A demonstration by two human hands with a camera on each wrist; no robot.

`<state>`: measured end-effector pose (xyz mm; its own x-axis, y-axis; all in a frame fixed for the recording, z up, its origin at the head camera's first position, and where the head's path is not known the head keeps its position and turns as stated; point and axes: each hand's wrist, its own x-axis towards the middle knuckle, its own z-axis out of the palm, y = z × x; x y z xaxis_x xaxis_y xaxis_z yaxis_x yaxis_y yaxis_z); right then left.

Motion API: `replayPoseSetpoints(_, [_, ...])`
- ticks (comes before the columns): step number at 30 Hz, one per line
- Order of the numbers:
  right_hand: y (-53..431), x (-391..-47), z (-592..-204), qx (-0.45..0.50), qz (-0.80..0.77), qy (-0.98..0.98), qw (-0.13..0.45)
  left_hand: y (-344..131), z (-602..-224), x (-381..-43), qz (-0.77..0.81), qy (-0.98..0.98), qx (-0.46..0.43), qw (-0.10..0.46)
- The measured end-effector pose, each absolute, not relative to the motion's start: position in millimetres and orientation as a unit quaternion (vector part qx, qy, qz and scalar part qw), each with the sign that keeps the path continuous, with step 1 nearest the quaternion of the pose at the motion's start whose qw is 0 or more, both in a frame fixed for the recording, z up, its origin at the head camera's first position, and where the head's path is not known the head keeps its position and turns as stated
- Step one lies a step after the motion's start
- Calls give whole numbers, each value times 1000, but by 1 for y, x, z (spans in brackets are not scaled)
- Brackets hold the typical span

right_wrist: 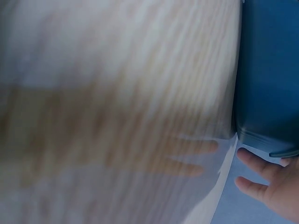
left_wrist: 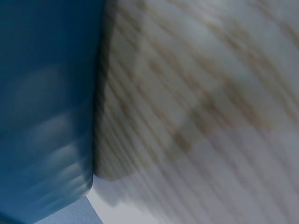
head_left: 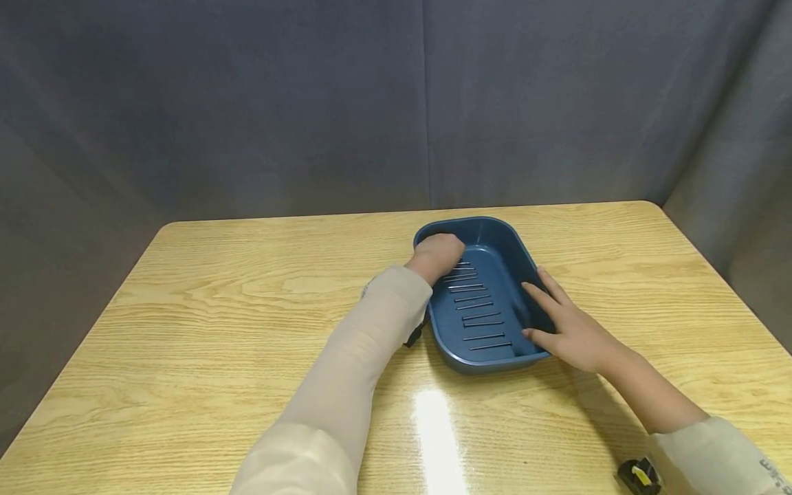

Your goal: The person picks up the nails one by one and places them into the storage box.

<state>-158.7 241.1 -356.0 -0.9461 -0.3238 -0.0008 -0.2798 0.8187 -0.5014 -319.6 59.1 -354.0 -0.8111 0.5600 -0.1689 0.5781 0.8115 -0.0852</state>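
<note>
A deep blue plastic tub [head_left: 520, 254] stands on the table, with several dark thin nails [head_left: 474, 306] lying roughly parallel in a row on its bottom. My left hand [head_left: 438, 253] reaches over the left rim into the far left corner, at the far end of that row. Its fingers point down and are hidden, so I cannot tell whether they hold a nail. At the near right rim, my right hand [head_left: 575, 333] rests with fingers spread, some over the inside of the tub. In the right wrist view, two straight fingers [right_wrist: 257, 163] stick out beside the tub's outer wall.
The wooden table [head_left: 247, 309] carries the tub right of its middle. Grey curtains [head_left: 297, 110] hang behind and at both sides. Black wrist gear with a yellow part [head_left: 640, 476] shows by the right sleeve. Glare [head_left: 438, 440] lies on the near wood.
</note>
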Motion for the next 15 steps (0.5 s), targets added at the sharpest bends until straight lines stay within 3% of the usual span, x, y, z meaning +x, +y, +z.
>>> replayPoseSetpoints(7, [242,-158,-355,-160,-258,952,40,64,-360,-328,-55,950,294,87])
replayPoseSetpoints(15, [240,-161,-356,-159,-261,951,41,61,-357,-328,-82,942,319,66])
